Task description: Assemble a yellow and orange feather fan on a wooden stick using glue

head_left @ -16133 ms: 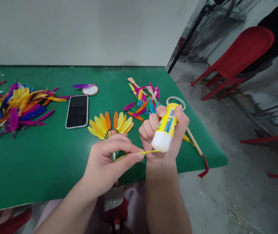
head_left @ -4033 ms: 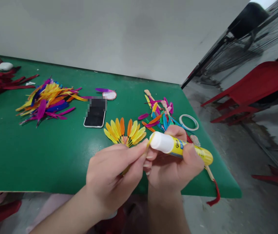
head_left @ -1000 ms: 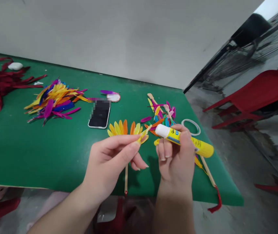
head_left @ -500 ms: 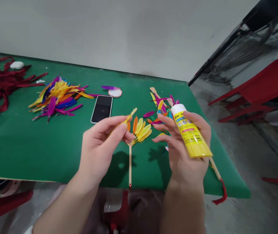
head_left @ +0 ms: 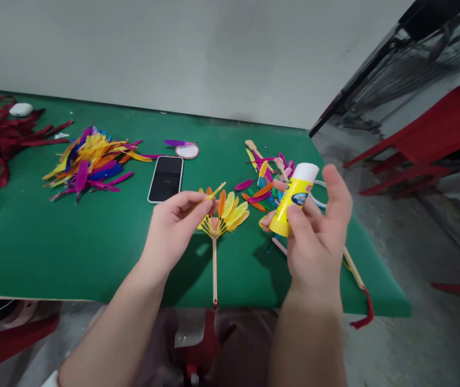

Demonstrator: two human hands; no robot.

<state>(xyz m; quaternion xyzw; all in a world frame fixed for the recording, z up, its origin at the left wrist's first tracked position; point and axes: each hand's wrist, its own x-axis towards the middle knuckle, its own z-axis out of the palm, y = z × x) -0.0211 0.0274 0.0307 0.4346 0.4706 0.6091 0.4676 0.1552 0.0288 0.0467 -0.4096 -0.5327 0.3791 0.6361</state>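
My left hand [head_left: 179, 226] pinches a slim yellow feather [head_left: 217, 191] between thumb and fingers, its narrow end pointing up and right. Beneath it on the table lies a feather fan [head_left: 230, 210] with yellow and orange feathers spread from a wooden handle [head_left: 214, 271]; my fingers cover part of its left side. In my right hand [head_left: 314, 231] is a yellow glue stick [head_left: 290, 207] with a white cap on, tilted with the cap up and to the right. The index finger of that hand points upward, off the tube.
On the green table [head_left: 92, 247] a pile of coloured feathers [head_left: 96, 161] lies left of a phone [head_left: 165, 179]. Dark red ribbons [head_left: 7, 134] fill the far left. Loose feathers [head_left: 260, 188] and wooden sticks [head_left: 254, 149] lie behind my right hand. A red chair [head_left: 435, 129] stands right.
The glue stick has turned in my right hand, from leaning left to leaning right. My left hand has shifted slightly, still holding the feather, and more of the fan shows.
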